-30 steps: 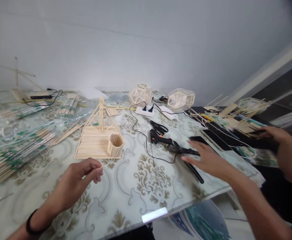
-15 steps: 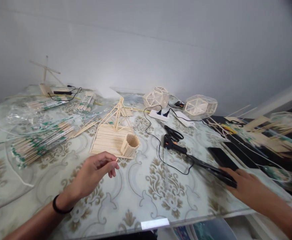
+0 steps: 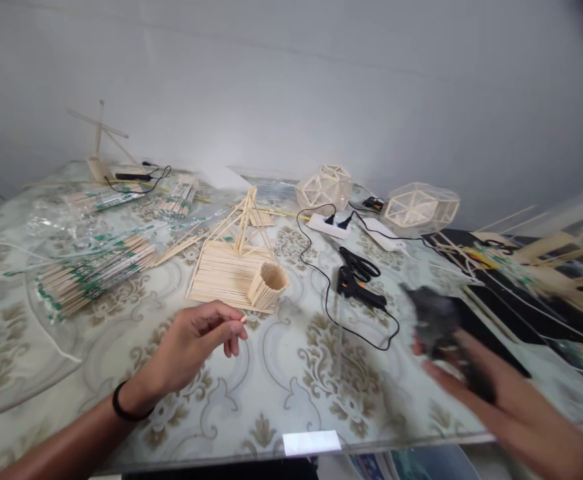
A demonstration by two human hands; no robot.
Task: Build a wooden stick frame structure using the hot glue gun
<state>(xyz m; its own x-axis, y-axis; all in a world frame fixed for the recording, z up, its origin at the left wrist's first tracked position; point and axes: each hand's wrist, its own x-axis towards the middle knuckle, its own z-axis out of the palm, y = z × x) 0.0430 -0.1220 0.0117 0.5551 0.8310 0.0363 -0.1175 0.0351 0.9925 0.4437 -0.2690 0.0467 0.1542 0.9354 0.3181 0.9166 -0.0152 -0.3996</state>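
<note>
Just in front of the wooden model, my left hand pinches a short bit of wooden stick between thumb and fingertips. The model has a slatted base, a stick frame rising at its back and a small round stick cup at its right corner. On the right, my right hand is wrapped round a long black hand tool, lifted off the table. Motion blurs the tool, so its exact kind is unclear. A black glue gun and black-handled scissors lie left of it.
Bundled sticks in plastic lie at left. A white power strip with plugged-in cords stands behind the scissors. Two faceted stick frames sit by the wall. Dark flat slabs and more sticks are at right. A cord loops across the table.
My right hand has picked up the black tool from the table and raised and turned it. My left hand keeps its pinch on the stick piece. The view has shifted slightly.
</note>
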